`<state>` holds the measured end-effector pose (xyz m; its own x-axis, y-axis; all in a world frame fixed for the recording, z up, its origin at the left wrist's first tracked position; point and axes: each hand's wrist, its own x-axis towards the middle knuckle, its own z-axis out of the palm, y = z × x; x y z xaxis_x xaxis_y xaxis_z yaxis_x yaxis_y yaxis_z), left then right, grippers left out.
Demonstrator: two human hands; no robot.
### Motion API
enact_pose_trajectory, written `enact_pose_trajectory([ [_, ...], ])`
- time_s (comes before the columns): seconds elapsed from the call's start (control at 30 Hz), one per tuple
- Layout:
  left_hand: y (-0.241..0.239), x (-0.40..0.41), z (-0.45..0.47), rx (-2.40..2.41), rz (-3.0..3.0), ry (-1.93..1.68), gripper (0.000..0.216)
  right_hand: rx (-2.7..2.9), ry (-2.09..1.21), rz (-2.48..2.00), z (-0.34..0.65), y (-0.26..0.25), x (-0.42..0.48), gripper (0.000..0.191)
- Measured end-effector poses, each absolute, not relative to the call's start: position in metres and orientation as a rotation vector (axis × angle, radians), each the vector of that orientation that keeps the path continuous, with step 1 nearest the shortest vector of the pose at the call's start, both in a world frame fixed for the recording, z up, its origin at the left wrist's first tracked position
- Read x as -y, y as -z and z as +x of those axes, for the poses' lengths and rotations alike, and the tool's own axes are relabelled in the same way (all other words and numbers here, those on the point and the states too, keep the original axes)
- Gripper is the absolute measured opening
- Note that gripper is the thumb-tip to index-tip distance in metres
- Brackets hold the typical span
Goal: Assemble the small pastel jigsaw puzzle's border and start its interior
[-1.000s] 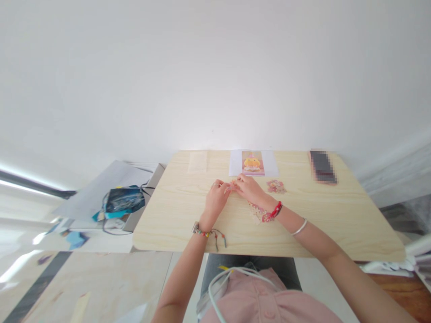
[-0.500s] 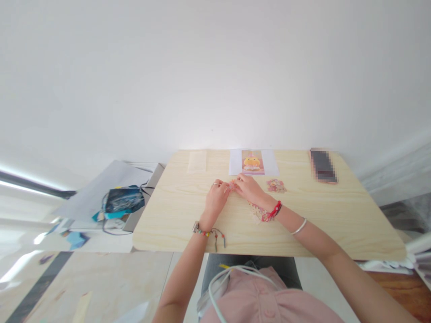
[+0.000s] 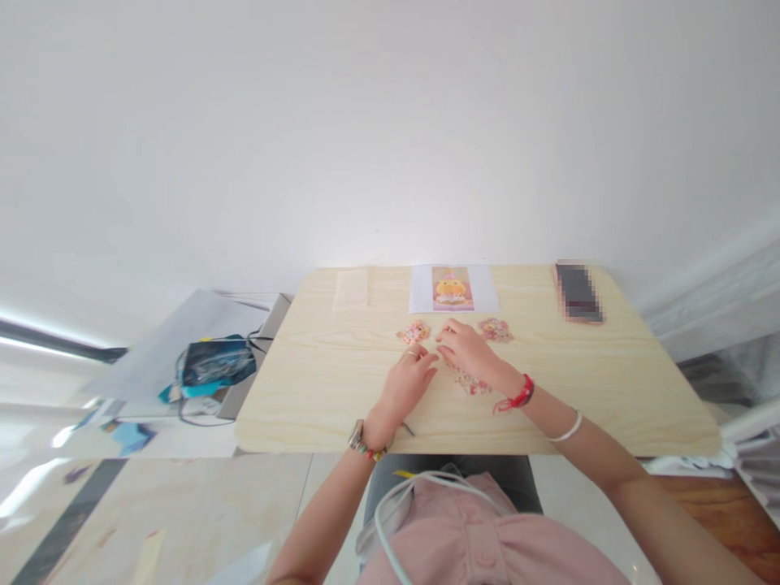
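Three small piles of flat pink and yellow pieces, which look like jigsaw puzzle pieces, lie on the table. The left pile point(image 3: 415, 331) is just beyond my left hand point(image 3: 407, 383), whose fingers are loosely bent and apart, with nothing visible in them. My right hand point(image 3: 468, 351) hovers between the piles, fingers curved and parted, also with nothing visible in it. Beyond its knuckles sits the right pile point(image 3: 496, 329). Partly under that hand spreads the near pile point(image 3: 472, 383). A white sheet with a printed yellow cartoon figure point(image 3: 452, 289) lies behind them.
On the wooden table point(image 3: 317, 382) are a pale rectangular sheet point(image 3: 351, 290) at the back left and a phone point(image 3: 578, 292) at the back right. A box with bags point(image 3: 219, 361) stands left of the table. A white wall point(image 3: 378, 130) rises behind.
My hands have drawn apart and back from the left pile, leaving it uncovered. The right hand has shifted right, showing more of the near pile.
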<state>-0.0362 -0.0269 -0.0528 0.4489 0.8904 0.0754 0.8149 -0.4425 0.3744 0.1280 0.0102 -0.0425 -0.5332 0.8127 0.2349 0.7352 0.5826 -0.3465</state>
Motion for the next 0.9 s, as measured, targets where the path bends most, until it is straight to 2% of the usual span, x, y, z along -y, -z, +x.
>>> enact_pose_trajectory([
  [0.1,0.054,0.043,-0.024,-1.274,2.443,-0.269,0.021,2.515,-0.314,-1.315,0.146,0.042,0.019,0.015],
  [0.3,0.054,0.047,-0.012,-1.246,2.429,-0.206,0.024,2.522,-0.273,-1.438,0.157,0.05,0.063,0.007],
  [0.53,0.052,0.041,-0.01,-1.255,2.5,-0.183,0.016,2.477,-0.245,-1.47,0.152,0.052,0.066,0.006],
  [0.63,0.052,0.039,-0.01,-1.22,2.538,-0.211,0.019,2.497,-0.255,-1.493,0.154,0.051,0.064,0.013],
  [0.73,0.055,0.038,-0.01,-1.178,2.54,-0.218,0.02,2.543,-0.175,-1.498,0.151,0.052,0.064,0.018],
  [0.9,0.057,0.038,-0.009,-1.168,2.449,-0.268,0.017,2.569,0.062,-1.5,0.141,0.061,0.069,0.012],
])
